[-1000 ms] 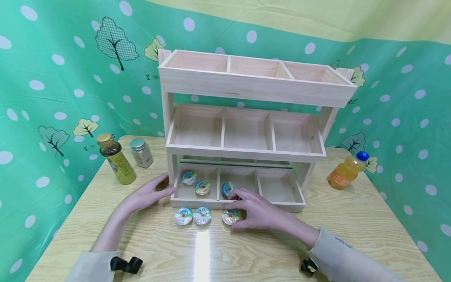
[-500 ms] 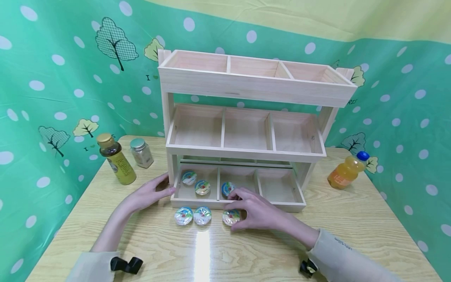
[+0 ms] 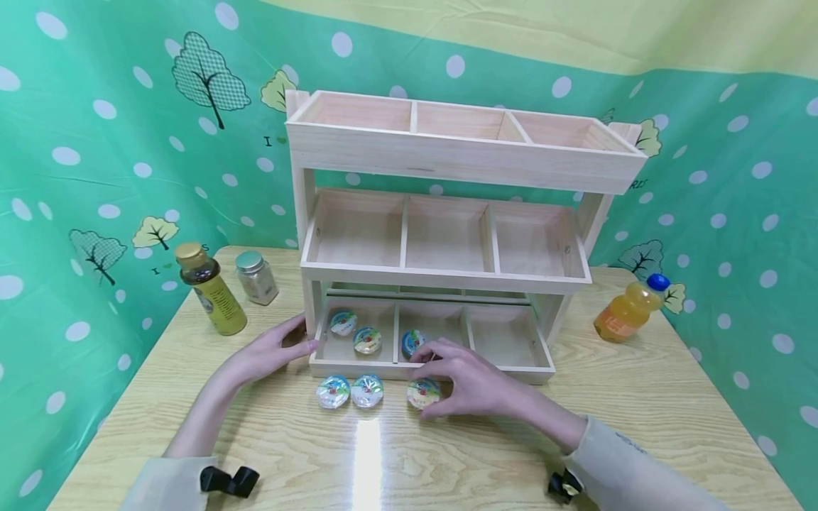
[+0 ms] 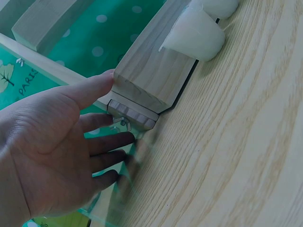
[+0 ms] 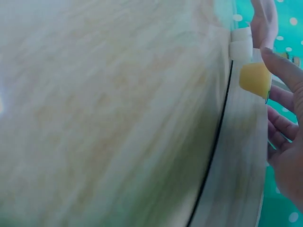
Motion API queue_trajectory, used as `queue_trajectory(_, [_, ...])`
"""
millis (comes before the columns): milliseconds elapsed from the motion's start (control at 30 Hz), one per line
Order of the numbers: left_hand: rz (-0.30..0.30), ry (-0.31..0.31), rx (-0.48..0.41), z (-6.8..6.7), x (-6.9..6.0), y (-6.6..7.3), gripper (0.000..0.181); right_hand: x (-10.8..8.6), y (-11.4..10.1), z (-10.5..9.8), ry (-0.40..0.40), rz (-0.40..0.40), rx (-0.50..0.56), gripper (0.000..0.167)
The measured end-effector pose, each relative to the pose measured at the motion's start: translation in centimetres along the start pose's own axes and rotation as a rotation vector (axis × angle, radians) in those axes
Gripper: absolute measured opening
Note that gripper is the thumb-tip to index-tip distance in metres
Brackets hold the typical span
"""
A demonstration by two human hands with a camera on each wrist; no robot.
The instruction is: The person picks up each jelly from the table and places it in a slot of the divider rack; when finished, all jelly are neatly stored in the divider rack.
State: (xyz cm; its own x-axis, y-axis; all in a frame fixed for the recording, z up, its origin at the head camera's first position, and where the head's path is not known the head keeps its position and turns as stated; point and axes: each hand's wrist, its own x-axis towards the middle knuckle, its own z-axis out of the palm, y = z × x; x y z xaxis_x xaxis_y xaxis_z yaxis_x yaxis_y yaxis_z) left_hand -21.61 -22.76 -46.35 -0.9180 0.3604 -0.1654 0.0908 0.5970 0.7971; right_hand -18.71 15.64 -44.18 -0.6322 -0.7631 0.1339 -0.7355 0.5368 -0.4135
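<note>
The left forearm (image 3: 201,415) slants forward and inward from its pale sleeve (image 3: 166,482), ending in the left hand (image 3: 271,351). Seen from its wrist, the palm faces the camera, the thumb (image 4: 94,90) reaching out straight and the fingers (image 4: 111,145) lying slightly spread and relaxed beneath. The right forearm (image 3: 549,419) comes in from the lower right, also sleeved, and slopes toward the middle. The right hand (image 3: 476,387) shows its back upward, thumb (image 5: 284,66) opposed to arched fingers in a pinching grip.
</note>
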Motion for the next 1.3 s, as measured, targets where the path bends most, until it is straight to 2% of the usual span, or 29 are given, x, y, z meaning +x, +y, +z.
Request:
queue_trajectory(300, [0.001, -0.001, -0.007, 0.0, 0.0, 0.0, 0.081, -0.8, 0.5, -2.0, -0.005, -0.007, 0.091, 0.053])
queue_trajectory(533, [0.002, 0.000, -0.007, 0.0, 0.0, 0.0, 0.081, -1.2, 2.1, -3.5, 0.005, 0.052, 0.232, 0.052])
queue_trajectory(633, [-0.002, 0.000, -0.006, 0.0, -0.1, 0.0, 0.081, -1.2, 3.0, -4.2, 0.022, 0.073, 0.250, 0.048])
queue_trajectory(833, [-0.002, 0.002, 0.002, 0.0, -0.1, 0.0, 0.081, -1.0, 4.4, -5.3, 0.045, 0.190, 0.254, 0.046])
queue_trajectory(1100, [0.007, 0.001, 0.003, 0.0, 0.0, 0.0, 0.081, 0.0, 5.6, -5.5, 0.040, 0.371, 0.247, 0.049])
queue_trajectory(1200, [0.004, 0.002, 0.004, 0.0, 0.0, -0.1, 0.081, 0.7, 6.0, -5.5, 0.030, 0.407, 0.211, 0.052])
queue_trajectory(1300, [0.003, 0.003, 0.005, 0.0, 0.0, -0.1, 0.081, 1.3, 6.4, -5.5, 0.011, 0.409, 0.163, 0.055])
